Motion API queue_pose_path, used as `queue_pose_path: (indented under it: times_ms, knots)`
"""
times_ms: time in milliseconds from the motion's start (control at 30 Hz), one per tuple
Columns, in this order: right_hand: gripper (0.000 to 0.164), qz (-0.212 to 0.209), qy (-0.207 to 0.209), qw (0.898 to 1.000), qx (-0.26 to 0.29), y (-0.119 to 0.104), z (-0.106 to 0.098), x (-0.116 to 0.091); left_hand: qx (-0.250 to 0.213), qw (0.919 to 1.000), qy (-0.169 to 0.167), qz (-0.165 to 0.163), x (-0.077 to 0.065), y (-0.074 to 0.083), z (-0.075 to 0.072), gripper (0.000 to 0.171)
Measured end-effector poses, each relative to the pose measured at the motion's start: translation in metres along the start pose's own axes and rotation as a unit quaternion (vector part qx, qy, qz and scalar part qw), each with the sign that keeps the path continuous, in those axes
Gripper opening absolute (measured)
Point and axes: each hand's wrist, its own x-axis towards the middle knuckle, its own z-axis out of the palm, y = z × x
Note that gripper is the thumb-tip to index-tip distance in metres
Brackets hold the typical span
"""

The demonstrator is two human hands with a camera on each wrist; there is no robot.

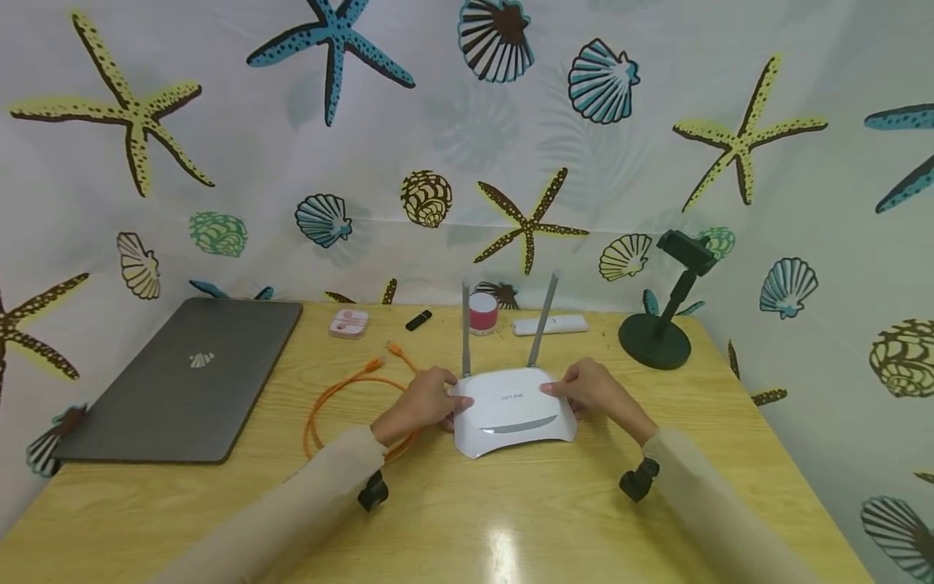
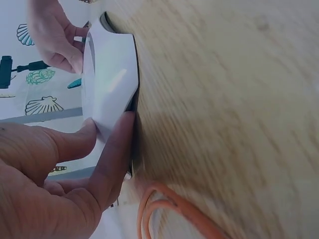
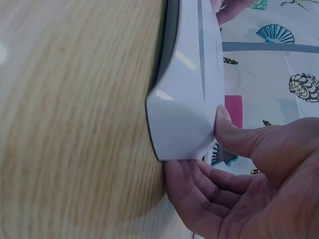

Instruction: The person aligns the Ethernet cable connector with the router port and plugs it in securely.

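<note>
A white router (image 1: 511,414) with two upright grey antennas (image 1: 541,320) is at the middle of the table. My left hand (image 1: 423,399) grips its left side, thumb on the top and fingers at the lower edge. On the opposite side my right hand (image 1: 589,386) holds it the same way. The left wrist view shows the left thumb (image 2: 82,139) on the router's (image 2: 112,69) upper face. In the right wrist view the right fingers (image 3: 192,191) curl under the corner of the router (image 3: 184,119), close to the table top.
An orange network cable (image 1: 314,410) lies coiled left of the router, near a closed grey laptop (image 1: 182,381). Behind stand a small pink-and-white box (image 1: 349,323), a black USB stick (image 1: 419,319), a red-and-white round container (image 1: 483,315), a white bar (image 1: 565,324) and a black stand (image 1: 655,341).
</note>
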Motion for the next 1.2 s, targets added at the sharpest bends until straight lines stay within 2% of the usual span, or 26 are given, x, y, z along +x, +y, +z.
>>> queue_pose_path:
  times_ms: [67, 300, 400, 533, 667, 733, 833, 967, 1033, 1100, 1133, 1200]
  knots:
    - [0.037, -0.015, 0.005, 1.000, 0.003, 0.000, -0.001, 0.004, -0.005, 1.0000, 0.003, 0.000, -0.001, 0.001, 0.001, 0.051]
    - [0.033, -0.042, 0.029, 0.999, -0.001, -0.001, -0.004, 0.020, -0.093, 0.9956, -0.011, -0.007, -0.008, 0.005, 0.012, 0.032]
    - [0.033, -0.045, 0.040, 0.998, 0.000, -0.004, -0.003, 0.026, -0.083, 0.9964, -0.011, -0.004, -0.011, 0.006, 0.014, 0.032]
    - [0.033, -0.035, 0.046, 0.998, -0.002, -0.005, 0.003, 0.027, -0.057, 0.9982, -0.018, 0.005, -0.014, 0.005, 0.016, 0.039]
    - [0.035, -0.037, 0.058, 0.998, -0.008, -0.006, 0.006, 0.025, -0.062, 0.9975, -0.026, 0.024, -0.013, 0.002, 0.016, 0.039]
    - [0.036, -0.037, 0.066, 0.997, -0.006, -0.006, 0.006, 0.026, -0.065, 0.9972, -0.030, 0.020, -0.011, 0.003, 0.013, 0.033]
    - [0.038, -0.036, 0.080, 0.996, -0.005, -0.007, 0.007, 0.026, -0.062, 0.9969, -0.049, -0.003, -0.009, 0.007, 0.004, 0.028]
    - [0.033, -0.068, 0.134, 0.989, -0.017, -0.009, 0.007, 0.021, -0.064, 0.9961, -0.058, -0.017, -0.007, 0.012, -0.015, 0.029]
    - [0.029, -0.101, 0.169, 0.980, -0.036, -0.010, 0.005, 0.015, -0.068, 0.9967, -0.045, -0.003, -0.005, 0.012, -0.025, 0.030]
    - [0.026, -0.128, 0.189, 0.972, -0.048, -0.010, 0.001, 0.005, -0.057, 0.9981, -0.018, 0.016, -0.004, 0.011, -0.033, 0.027]
    - [0.026, -0.135, 0.192, 0.971, -0.054, -0.010, -0.001, 0.000, -0.046, 0.9986, 0.001, 0.026, -0.003, 0.010, -0.037, 0.026]
    - [0.026, -0.140, 0.171, 0.974, -0.051, -0.008, -0.006, -0.010, -0.020, 0.9979, 0.043, 0.044, 0.001, 0.007, -0.043, 0.024]
